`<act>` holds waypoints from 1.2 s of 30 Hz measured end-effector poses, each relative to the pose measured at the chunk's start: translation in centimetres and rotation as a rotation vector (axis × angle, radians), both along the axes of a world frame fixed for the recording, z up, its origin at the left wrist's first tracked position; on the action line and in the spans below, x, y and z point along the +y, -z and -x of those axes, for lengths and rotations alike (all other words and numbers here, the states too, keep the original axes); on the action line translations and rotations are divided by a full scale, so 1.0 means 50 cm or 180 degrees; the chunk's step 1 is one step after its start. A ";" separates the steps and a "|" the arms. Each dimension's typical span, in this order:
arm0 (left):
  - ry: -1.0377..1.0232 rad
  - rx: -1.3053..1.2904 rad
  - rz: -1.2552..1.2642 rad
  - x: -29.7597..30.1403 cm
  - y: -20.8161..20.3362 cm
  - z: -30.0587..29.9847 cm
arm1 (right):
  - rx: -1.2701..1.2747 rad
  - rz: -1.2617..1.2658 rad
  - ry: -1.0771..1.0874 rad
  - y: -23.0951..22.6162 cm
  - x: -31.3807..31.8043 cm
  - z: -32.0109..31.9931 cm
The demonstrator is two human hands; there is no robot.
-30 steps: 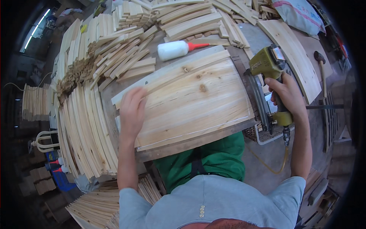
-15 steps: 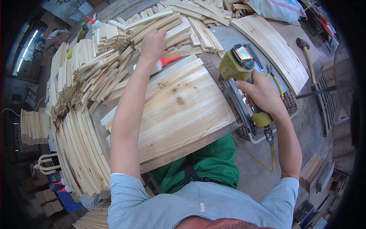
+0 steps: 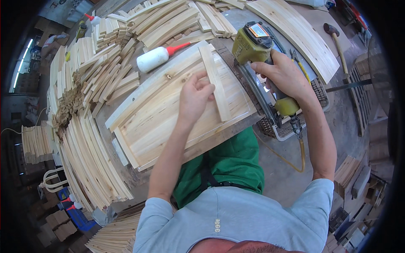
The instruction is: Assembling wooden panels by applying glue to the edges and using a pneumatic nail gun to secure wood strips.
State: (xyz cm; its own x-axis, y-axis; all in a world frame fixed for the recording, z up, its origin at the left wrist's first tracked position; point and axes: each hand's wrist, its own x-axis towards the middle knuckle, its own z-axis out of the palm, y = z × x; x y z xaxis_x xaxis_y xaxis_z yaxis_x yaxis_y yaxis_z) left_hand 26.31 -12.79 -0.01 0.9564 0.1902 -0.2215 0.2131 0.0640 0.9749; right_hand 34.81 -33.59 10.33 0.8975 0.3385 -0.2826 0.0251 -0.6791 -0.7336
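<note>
A flat wooden panel (image 3: 168,114) lies in front of me, with a pencil line along its near edge and wooden strips along its far and left edges. My left hand (image 3: 195,99) is closed, its fingers at the left edge of a pale wooden strip (image 3: 216,86) that crosses the panel's right part. The fingertips are partly hidden. My right hand (image 3: 287,78) grips the handle of a green pneumatic nail gun (image 3: 252,45), held to the right of the panel above a basket. Beyond the panel a white glue bottle (image 3: 152,60) with a red nozzle lies on its side.
Piles of wooden strips (image 3: 168,23) fill the far side and the left. A curved board (image 3: 295,38), pliers (image 3: 301,65) and a mallet (image 3: 336,42) lie at right. The basket (image 3: 276,134) sits under the nail gun, and a yellow air hose (image 3: 291,168) hangs from it.
My left hand has come back from the strip pile to the panel, where a strip now lies across its right part. The glue bottle is uncovered. The nail gun has shifted slightly left.
</note>
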 end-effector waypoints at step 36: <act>0.0363 -0.1117 -0.2805 -0.136 0.034 0.036 | 0.0030 0.0052 -0.0104 -0.006 0.003 0.000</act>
State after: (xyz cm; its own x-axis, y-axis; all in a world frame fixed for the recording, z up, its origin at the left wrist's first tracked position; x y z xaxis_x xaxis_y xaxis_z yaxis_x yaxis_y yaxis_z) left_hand 24.52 -19.61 -1.73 0.9641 0.0532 0.2600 -0.1412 -0.7268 0.6722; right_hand 34.80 -33.46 10.62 0.8833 0.3630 -0.2967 0.0408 -0.6899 -0.7227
